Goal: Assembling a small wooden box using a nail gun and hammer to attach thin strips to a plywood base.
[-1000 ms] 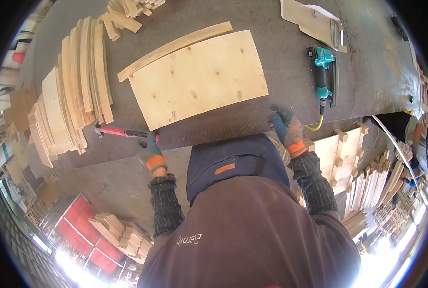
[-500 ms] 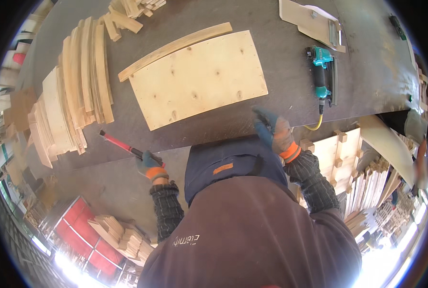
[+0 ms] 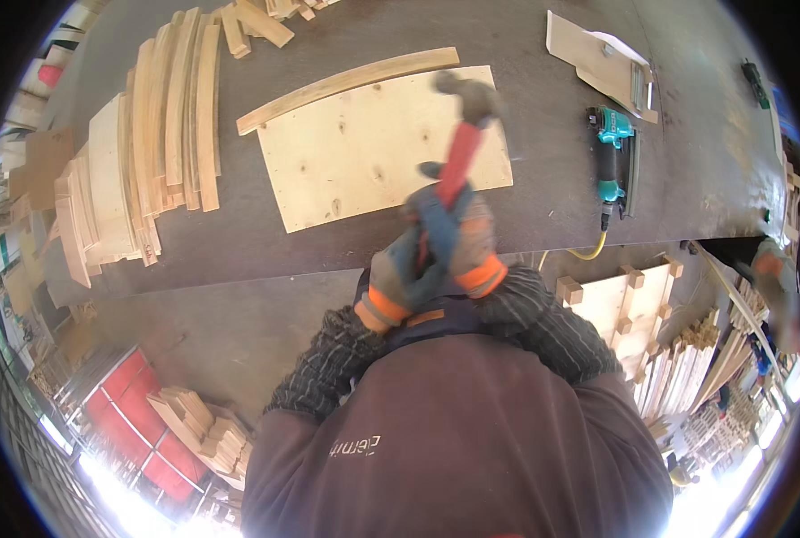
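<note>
A hammer [image 3: 459, 161] with a red handle and a dark metal head is raised over the right part of a pale plywood panel [image 3: 328, 170], its head blurred by motion. My left hand [image 3: 396, 276], gloved in grey and teal with an orange cuff, is closed around the lower handle. Close against it, my right hand [image 3: 472, 235] in a matching glove is also closed on the handle; its fingers partly overlap the left ones. Along the panel's far edge lies a curved wooden strip [image 3: 346, 87]. The panel rests on a dark worktable [image 3: 543, 197].
A teal nail gun [image 3: 610, 157] with a yellow hose [image 3: 588, 251] lies on the right. Beyond it is a cardboard piece [image 3: 597, 67]. Curved wooden strips [image 3: 176, 117] are stacked on the left. Below the table's right side stands a panel with wooden blocks [image 3: 617, 309]. Another person's arm [image 3: 772, 269] shows far right.
My left hand has brought the hammer from the left to the middle and turned its head away from me. My right hand has come in from the right onto the handle.
</note>
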A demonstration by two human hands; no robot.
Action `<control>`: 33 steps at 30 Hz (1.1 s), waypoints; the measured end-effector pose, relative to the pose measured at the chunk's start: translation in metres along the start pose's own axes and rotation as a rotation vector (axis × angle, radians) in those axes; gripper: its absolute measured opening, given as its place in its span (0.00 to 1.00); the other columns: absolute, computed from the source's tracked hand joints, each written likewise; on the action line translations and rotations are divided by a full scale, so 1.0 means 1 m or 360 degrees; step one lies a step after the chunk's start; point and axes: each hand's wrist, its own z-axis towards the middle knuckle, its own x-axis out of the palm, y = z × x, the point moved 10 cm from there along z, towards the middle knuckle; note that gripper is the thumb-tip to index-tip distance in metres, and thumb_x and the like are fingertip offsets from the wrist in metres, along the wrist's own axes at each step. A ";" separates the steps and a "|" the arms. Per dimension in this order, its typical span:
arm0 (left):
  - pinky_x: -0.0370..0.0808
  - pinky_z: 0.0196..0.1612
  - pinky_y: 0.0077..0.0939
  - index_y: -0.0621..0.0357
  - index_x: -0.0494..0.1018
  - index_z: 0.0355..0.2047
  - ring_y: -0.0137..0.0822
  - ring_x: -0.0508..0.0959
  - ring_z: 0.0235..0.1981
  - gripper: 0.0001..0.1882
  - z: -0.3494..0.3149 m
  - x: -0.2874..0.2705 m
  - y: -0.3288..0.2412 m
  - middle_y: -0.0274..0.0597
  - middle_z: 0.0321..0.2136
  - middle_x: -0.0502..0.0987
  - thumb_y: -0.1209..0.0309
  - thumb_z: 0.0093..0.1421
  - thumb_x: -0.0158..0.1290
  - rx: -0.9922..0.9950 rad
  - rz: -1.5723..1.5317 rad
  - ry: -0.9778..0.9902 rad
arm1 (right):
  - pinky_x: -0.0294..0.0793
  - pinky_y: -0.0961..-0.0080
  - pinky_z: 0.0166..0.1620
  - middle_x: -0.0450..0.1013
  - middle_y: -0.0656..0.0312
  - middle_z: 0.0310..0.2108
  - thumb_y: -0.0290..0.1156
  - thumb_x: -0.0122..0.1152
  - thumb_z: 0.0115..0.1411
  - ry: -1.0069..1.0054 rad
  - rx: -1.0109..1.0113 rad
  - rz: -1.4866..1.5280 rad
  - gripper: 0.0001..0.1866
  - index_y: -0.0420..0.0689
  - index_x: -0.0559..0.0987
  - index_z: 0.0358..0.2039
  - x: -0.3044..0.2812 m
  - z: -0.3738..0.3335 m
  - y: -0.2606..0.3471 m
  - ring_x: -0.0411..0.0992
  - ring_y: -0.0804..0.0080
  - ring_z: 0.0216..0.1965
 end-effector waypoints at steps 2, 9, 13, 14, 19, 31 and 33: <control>0.80 0.42 0.41 0.62 0.77 0.52 0.51 0.84 0.38 0.18 0.018 0.029 -0.033 0.55 0.36 0.82 0.70 0.62 0.62 0.0502 0.0186 0.0485 | 0.73 0.80 0.33 0.77 0.67 0.31 0.29 0.63 0.69 -0.0140 -0.0034 0.0335 0.18 0.44 0.76 0.58 -0.062 0.015 -0.018 0.72 0.83 0.30; 0.76 0.60 0.48 0.63 0.73 0.58 0.61 0.77 0.57 0.21 0.163 0.030 -0.041 0.59 0.54 0.78 0.75 0.64 0.56 0.0938 0.0639 -0.0524 | 0.74 0.78 0.31 0.78 0.65 0.31 0.31 0.62 0.71 -0.0223 -0.0035 -0.0967 0.17 0.39 0.76 0.57 -0.205 0.003 0.013 0.73 0.79 0.27; 0.63 0.71 0.55 0.60 0.71 0.62 0.59 0.69 0.67 0.24 0.199 0.078 0.014 0.57 0.65 0.71 0.64 0.68 0.52 0.0599 0.1000 -0.0469 | 0.76 0.74 0.32 0.81 0.61 0.33 0.29 0.63 0.69 -0.0264 -0.0182 -0.1076 0.16 0.38 0.77 0.55 -0.183 0.006 0.050 0.76 0.76 0.28; 0.60 0.73 0.56 0.59 0.71 0.63 0.59 0.67 0.69 0.25 0.199 0.081 0.020 0.56 0.66 0.70 0.64 0.69 0.52 0.0599 0.1082 -0.0442 | 0.72 0.78 0.31 0.80 0.63 0.34 0.30 0.61 0.70 -0.0286 -0.0399 -0.1002 0.17 0.39 0.76 0.57 -0.175 0.004 0.066 0.72 0.80 0.27; 0.57 0.74 0.57 0.59 0.71 0.64 0.59 0.65 0.70 0.26 0.206 0.099 0.012 0.55 0.68 0.68 0.63 0.69 0.51 0.0639 0.1126 -0.0383 | 0.76 0.66 0.33 0.79 0.60 0.36 0.42 0.60 0.72 -0.0573 -0.0701 -0.1464 0.20 0.40 0.78 0.54 -0.226 0.019 -0.022 0.76 0.68 0.29; 0.58 0.73 0.58 0.59 0.72 0.63 0.57 0.66 0.69 0.25 0.204 0.092 0.014 0.53 0.67 0.68 0.64 0.67 0.52 0.0592 0.1117 -0.0361 | 0.79 0.60 0.40 0.82 0.45 0.34 0.39 0.59 0.71 -0.0561 -0.0939 -0.0645 0.18 0.40 0.77 0.53 -0.182 0.034 0.047 0.82 0.56 0.35; 0.58 0.73 0.57 0.59 0.72 0.63 0.57 0.66 0.69 0.25 0.205 0.093 0.014 0.53 0.67 0.68 0.64 0.67 0.53 0.0602 0.1099 -0.0352 | 0.78 0.57 0.38 0.80 0.43 0.32 0.41 0.59 0.71 -0.0409 -0.0574 -0.1328 0.18 0.40 0.77 0.50 -0.204 0.042 -0.020 0.81 0.53 0.34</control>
